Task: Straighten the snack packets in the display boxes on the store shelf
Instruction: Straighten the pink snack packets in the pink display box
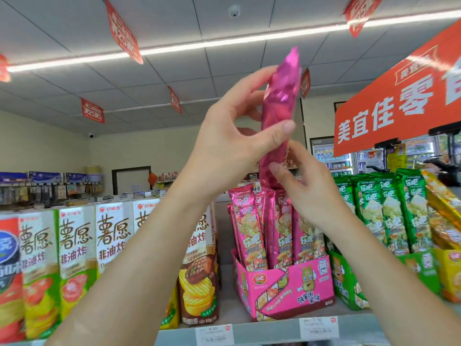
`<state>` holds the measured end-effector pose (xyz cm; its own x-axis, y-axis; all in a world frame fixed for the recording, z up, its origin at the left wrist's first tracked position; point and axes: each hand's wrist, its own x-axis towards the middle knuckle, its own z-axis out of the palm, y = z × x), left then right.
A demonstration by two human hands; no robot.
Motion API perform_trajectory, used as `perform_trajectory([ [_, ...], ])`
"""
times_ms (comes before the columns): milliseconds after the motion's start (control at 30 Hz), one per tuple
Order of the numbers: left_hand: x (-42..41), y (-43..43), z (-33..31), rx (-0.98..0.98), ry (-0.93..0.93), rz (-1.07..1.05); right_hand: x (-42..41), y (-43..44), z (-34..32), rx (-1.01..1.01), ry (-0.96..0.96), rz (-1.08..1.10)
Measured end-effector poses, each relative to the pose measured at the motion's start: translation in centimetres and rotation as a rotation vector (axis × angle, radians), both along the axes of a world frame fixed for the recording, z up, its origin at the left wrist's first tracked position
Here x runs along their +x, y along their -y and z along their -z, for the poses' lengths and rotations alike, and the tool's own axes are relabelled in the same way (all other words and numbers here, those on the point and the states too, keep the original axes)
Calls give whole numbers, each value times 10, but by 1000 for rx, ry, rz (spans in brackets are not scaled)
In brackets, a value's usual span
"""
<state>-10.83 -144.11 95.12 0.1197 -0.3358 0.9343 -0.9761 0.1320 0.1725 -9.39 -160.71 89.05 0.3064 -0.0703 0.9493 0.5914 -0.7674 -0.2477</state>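
A long pink foil snack packet [280, 101] is held upright above the pink display box [289, 293]. My left hand [234, 136] grips its middle, thumb across the front and fingers behind. Lower down, my right hand [304, 186] pinches the packet's bottom end, just over the tops of the other pink packets [252, 226] standing in the box. The raised packet's lower tip is hidden behind my right hand.
Right of the pink box stand a green display box [346, 283] with green packets [389, 216] and a yellow box [449, 273] with leaning gold packets. White chip cartons [77, 245] fill the shelf to the left. Price tags [319, 327] line the shelf edge. An orange sign [399, 101] hangs upper right.
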Motion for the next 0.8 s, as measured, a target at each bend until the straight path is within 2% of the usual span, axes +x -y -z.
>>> perform_trajectory([
  [67,-1,0,4,-7,-20,-29,-7,-2,-6,66,24,-122],
  [133,4,0,18,-23,31,-216,-15,0,-8,112,61,-190],
  [233,17,-6,67,108,130,-535,-29,8,0,126,80,-161],
  [333,29,-9,128,224,104,-696,-40,15,23,134,-15,-109],
  [500,51,-3,189,342,-102,-699,-44,13,86,178,-202,-5],
  [633,57,-3,198,302,-81,-680,-35,4,126,228,-295,79],
  [800,51,-3,197,291,-1,-670,-22,6,130,186,-340,94],
])
